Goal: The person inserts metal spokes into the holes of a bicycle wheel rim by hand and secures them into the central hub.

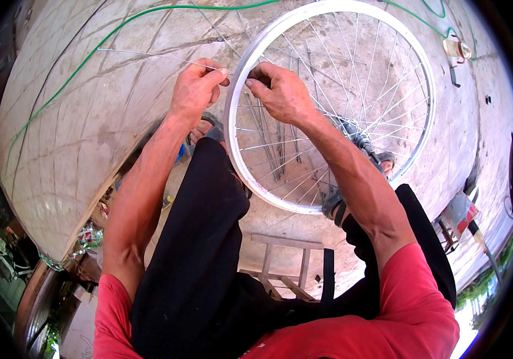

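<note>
At upper centre, your left hand [199, 87] pinches a thin spoke [143, 54] — levering it against the rim [231, 119] could bend it — while your right hand's [280, 96] grip cannot be judged.

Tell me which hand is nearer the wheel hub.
Right. The right hand appears within the rim's outline, up-left of the hub in view; the left hand is farther left, outside the rim, holding a thin spoke.
</note>
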`<state>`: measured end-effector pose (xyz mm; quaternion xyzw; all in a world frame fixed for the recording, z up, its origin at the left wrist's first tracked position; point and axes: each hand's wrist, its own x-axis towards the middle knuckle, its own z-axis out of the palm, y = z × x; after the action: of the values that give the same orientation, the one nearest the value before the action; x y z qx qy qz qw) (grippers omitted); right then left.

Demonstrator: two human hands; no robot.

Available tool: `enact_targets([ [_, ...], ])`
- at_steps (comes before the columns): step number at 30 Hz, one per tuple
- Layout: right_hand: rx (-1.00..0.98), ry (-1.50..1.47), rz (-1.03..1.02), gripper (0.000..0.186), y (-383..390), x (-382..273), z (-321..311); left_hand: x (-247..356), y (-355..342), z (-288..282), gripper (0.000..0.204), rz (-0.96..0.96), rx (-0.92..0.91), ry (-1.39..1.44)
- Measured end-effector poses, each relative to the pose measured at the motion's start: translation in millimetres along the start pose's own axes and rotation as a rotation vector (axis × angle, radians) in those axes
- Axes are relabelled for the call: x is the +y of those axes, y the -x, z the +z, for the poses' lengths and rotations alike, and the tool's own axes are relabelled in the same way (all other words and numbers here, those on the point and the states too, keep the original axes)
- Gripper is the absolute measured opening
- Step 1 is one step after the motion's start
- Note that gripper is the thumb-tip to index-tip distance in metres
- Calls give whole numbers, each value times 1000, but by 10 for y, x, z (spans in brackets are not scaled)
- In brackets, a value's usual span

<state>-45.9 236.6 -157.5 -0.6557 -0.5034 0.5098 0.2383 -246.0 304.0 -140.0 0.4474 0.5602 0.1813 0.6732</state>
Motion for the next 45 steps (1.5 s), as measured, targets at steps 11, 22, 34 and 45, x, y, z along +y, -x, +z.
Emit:
enact_targets([
  [11,3,3,-8,28,10,-26,-15,-115,54,-26,14,-22,-28,159],
  [22,16,-16,-28,27,20,-28,-7,-29,-105,-51,13,-159,-52,197],
  [34,-47,19,8,32,3,-42,-80,-75,-30,40,17,-65,-18,165],
  [45,6,22,-16,31,42,-48,-74,-80,-27,47,15,-56,-1,162],
])
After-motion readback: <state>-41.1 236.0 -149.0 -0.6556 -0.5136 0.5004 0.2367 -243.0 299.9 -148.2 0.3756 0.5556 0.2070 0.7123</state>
